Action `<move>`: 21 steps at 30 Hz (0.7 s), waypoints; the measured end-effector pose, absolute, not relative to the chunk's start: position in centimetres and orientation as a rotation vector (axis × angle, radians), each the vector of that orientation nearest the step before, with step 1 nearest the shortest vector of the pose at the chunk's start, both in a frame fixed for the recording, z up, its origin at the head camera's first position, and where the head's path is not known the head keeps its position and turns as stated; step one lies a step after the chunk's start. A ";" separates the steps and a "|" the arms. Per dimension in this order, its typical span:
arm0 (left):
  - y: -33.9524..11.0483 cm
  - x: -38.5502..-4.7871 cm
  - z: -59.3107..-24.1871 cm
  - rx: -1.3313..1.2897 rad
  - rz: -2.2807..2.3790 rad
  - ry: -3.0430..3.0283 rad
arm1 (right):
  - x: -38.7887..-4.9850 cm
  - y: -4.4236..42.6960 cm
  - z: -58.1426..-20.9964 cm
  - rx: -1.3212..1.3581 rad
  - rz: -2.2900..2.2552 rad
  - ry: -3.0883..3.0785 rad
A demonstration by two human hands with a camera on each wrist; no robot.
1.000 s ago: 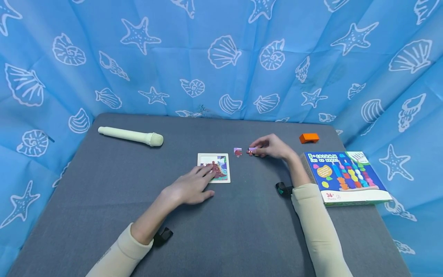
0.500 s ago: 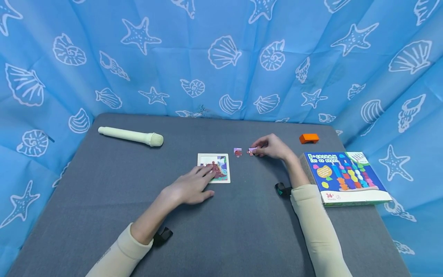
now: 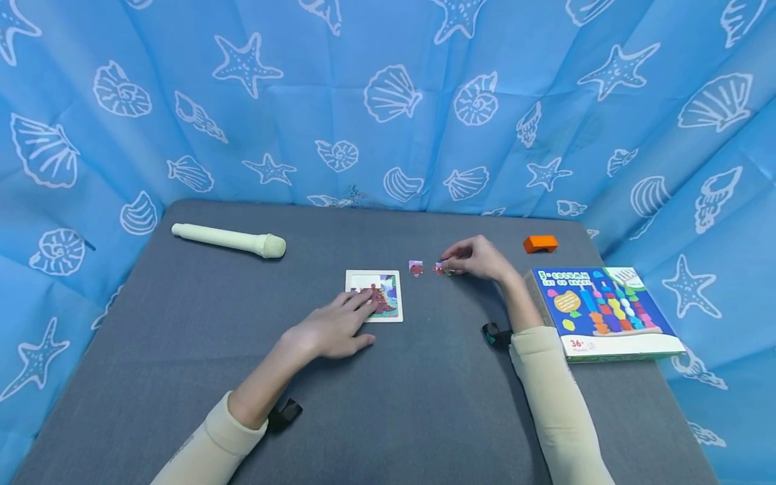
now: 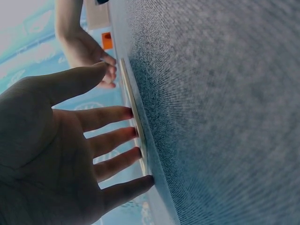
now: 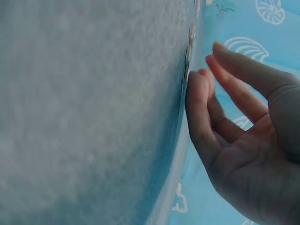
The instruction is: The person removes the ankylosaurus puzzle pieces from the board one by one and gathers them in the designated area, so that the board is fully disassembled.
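Left hand (image 3: 330, 328) lies spread, straight-fingered, reaching over lower left part of puzzle tray (image 3: 388, 319) on grey counter (image 3: 394, 404); tray partly filled with picture. Blue bead-set box (image 3: 606, 313) lies flat at right. Just beyond tray, right hand (image 3: 477, 257) bends over loose puzzle piece (image 3: 439, 268); cannot tell whether pinching it. Second loose piece (image 3: 415, 268) between. Farther: orange block (image 3: 541, 244) right, pale microphone (image 3: 227, 238) left, shell-print curtain (image 3: 388, 135) behind.

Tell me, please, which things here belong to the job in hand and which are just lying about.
Seemingly the job's:
puzzle tray under the left hand
puzzle piece at the right hand
loose piece nearby

Apparently lying about:
microphone
orange block
toy box
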State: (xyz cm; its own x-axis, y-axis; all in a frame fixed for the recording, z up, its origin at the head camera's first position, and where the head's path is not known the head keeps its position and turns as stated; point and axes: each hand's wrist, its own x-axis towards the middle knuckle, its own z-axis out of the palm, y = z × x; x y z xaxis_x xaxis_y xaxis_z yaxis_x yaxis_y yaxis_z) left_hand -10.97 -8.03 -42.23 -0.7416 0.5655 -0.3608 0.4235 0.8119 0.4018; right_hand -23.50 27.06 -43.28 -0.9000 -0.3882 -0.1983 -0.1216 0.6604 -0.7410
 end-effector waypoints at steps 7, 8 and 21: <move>-8.0 -11.1 -42.2 0.735 0.407 2.533 | -22.9 25.7 -43.2 -0.450 -1.279 2.423; -8.0 -11.1 -42.2 0.736 0.405 2.533 | -22.8 25.3 -43.1 -0.454 -1.298 2.409; -7.5 -11.3 -42.2 0.776 0.365 2.580 | -22.1 20.4 -43.1 -0.616 -1.237 2.276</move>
